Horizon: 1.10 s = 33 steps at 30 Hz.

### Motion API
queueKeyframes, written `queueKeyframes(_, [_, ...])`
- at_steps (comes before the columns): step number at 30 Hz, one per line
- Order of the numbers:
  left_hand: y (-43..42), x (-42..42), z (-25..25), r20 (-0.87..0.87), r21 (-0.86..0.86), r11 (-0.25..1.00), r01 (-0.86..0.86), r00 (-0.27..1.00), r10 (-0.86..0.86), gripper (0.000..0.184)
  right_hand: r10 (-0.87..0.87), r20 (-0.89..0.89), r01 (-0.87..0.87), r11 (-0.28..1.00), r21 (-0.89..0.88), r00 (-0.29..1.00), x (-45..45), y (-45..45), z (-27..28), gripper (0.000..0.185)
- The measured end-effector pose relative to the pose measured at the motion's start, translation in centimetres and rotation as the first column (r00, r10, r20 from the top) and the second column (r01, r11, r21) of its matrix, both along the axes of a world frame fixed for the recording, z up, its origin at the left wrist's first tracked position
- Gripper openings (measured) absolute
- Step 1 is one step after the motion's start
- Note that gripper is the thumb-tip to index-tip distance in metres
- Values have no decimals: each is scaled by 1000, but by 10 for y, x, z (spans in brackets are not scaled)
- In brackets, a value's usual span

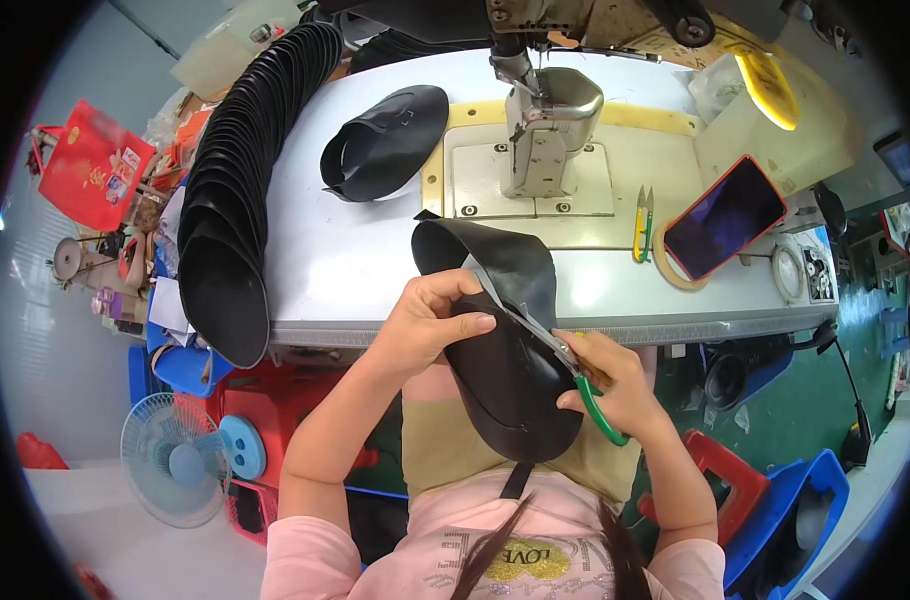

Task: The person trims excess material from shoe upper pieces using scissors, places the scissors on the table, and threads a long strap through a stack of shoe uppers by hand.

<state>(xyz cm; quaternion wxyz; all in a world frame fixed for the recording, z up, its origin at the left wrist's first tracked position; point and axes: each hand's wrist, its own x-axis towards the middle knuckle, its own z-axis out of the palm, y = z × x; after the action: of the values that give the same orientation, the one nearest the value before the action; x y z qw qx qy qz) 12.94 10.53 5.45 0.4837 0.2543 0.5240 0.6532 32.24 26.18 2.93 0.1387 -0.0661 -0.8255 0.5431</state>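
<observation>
In the head view a black leather shoe upper (515, 385) lies over my lap and against the table's front edge. My left hand (437, 318) pinches its edge between thumb and fingers, beside a pale lining strip. My right hand (607, 378) is closed round green-handled scissors (597, 410). Their metal blades point up and left, along the upper's opening and close to my left fingertips. Whether the blades are cutting through material I cannot tell. Another black upper (400, 140) rests on the white table top, beyond my left hand.
A sewing machine post (550, 140) stands mid-table. To its right lie small thread snips (643, 225) and a phone (725, 217) on a tape roll. A long row of nested black uppers (245, 200) lines the left side. A fan (180, 458) stands at lower left.
</observation>
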Motion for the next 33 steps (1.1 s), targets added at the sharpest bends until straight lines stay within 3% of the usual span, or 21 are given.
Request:
queueKeyframes(4, [-1, 1, -6, -17, 97, 995, -37, 999, 39, 16, 40, 36, -39, 999, -23, 999, -3, 1, 1, 65])
queueKeyframes(13, [-10, -4, -5, 10, 144, 989, -31, 1000, 30, 17, 1, 84, -19, 977, 212, 996, -8, -8, 18, 66])
queueKeyframes(16, [-11, -6, -6, 7, 148, 989, -21, 1000, 20, 17, -12, 16, 6, 946, 325, 1000, -8, -10, 19, 66])
queueKeyframes(31, [-9, -8, -4, -60, 131, 991, 13, 998, -5, 19, -60, 14, 51, 938, 342, 998, -3, -18, 16, 68])
queueKeyframes(33, [-10, -11, 0, 37, 115, 992, 58, 997, -63, 14, -69, 11, 60, 933, 354, 998, -2, -16, 17, 68])
